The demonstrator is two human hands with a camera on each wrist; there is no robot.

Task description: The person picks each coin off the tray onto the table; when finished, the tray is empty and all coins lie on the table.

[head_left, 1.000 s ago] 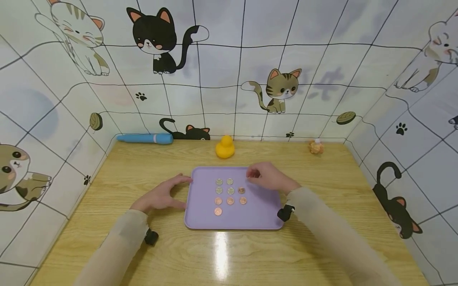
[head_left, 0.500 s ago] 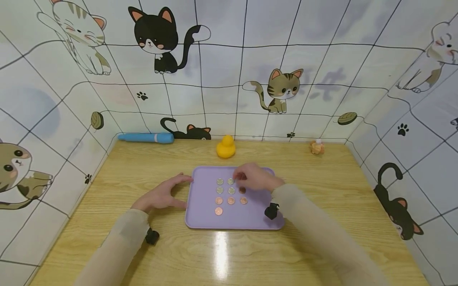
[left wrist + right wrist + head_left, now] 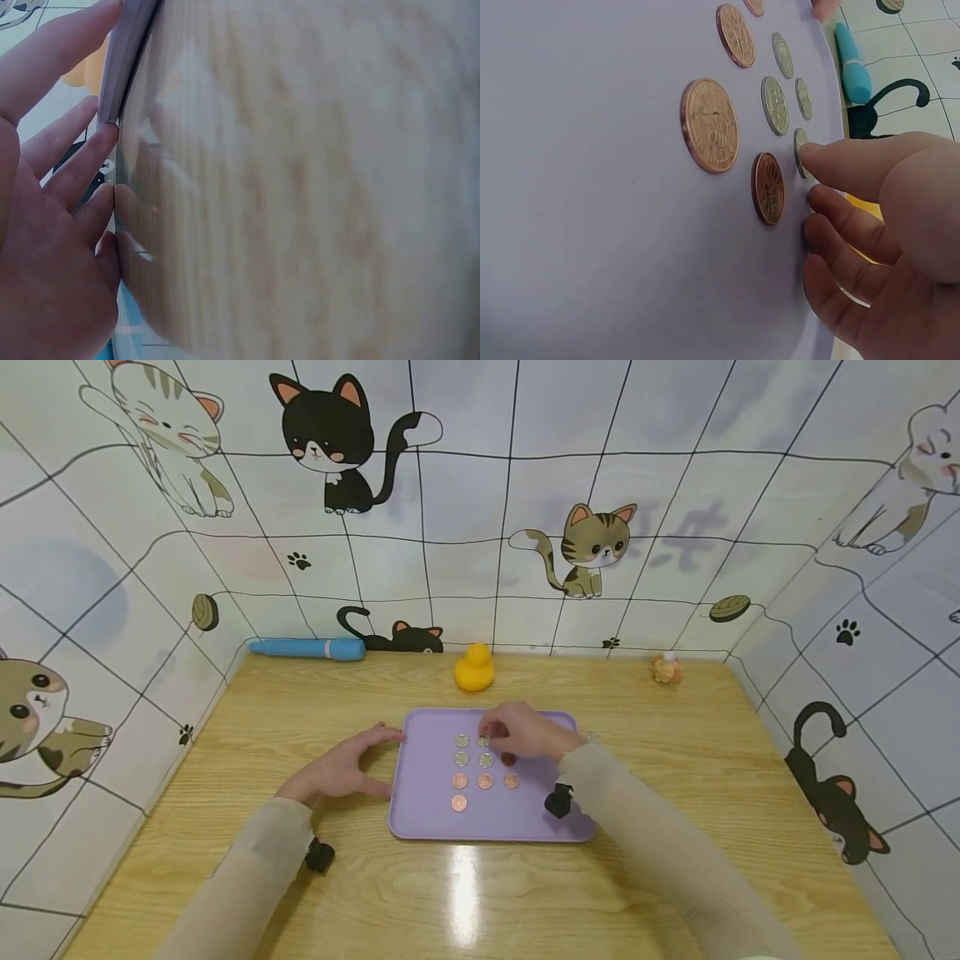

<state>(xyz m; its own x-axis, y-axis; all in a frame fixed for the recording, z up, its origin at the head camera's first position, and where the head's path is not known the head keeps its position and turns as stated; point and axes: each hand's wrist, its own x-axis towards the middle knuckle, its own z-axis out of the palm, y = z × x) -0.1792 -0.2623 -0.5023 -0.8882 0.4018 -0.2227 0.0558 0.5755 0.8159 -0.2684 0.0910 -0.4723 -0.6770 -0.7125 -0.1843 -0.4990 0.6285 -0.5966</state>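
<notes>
A light purple tray lies on the table, bearing several silver and copper coins in short rows. At its left edge, my left hand spreads its thumb and fingers, touching the rim. My right hand is over the back of the tray with fingers bent. Its thumb and fingertips pinch at a silver coin in the back row, which lies flat. A dark copper coin sits just beside that hand, and a brighter copper coin lies nearer the right wrist camera.
Behind the tray stands a yellow rubber duck. A blue pen-shaped object lies along the back wall on the left, and a small orange-pink figure sits at the back right. Cat-patterned walls enclose the wooden table.
My right hand has moved left across the tray from its back right part to the silver coin. The left hand has stayed at the tray's left edge.
</notes>
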